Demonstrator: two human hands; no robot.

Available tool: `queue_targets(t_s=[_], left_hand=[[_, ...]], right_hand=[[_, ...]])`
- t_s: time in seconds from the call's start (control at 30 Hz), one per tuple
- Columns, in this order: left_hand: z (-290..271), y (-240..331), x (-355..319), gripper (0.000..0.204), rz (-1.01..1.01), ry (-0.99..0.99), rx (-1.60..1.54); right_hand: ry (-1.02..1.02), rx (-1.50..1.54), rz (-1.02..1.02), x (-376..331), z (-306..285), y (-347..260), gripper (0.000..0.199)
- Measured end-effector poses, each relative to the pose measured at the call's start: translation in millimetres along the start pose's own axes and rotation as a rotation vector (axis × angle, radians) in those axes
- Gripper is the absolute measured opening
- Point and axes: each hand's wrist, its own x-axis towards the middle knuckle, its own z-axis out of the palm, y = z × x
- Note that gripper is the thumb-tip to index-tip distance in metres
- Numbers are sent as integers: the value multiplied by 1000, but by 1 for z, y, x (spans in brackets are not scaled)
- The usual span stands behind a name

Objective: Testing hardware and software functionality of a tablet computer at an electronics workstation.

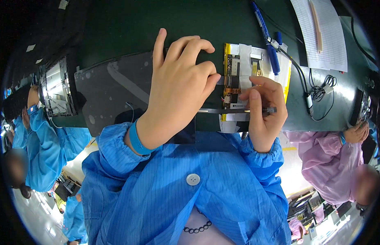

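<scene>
My left hand [179,75] hangs over a dark flat panel [112,87], its thumb and index finger pinched together. A small clear strip [226,80] runs from that pinch to the edge of a circuit board [232,69]. The board lies along the left side of an opened, yellow-edged device [286,77] with pale tape across it. My right hand [267,108] is curled over the device's lower part, closed on a slim dark tool [222,110] with bright metal parts. The tool lies level, pointing left; its middle is partly behind my fingers.
Blue markers [272,59] rest on the device's far side, beside a black cable [298,67]. A coiled cable [320,92] and a lined paper sheet [327,36] are on the right. Another opened device [57,87] is at left. Co-workers sit on both sides.
</scene>
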Motion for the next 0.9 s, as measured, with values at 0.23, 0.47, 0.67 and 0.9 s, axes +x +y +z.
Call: queue_targets(t_s=[0.23, 0.47, 0.67, 0.9], left_hand=[[0, -1, 1, 10, -2, -13, -11], [-1, 1, 3, 9, 1, -27, -14], [-1, 0, 4, 9, 6, -29, -52], [-1, 0, 5, 9, 6, -16, -44]], right_hand=[[4, -15, -70, -2, 1, 6, 19], [-12, -73, -146, -4, 3, 8, 18], [-41, -76, -207, -4, 3, 10, 20], [-70, -132, -281, -1, 3, 6, 21]])
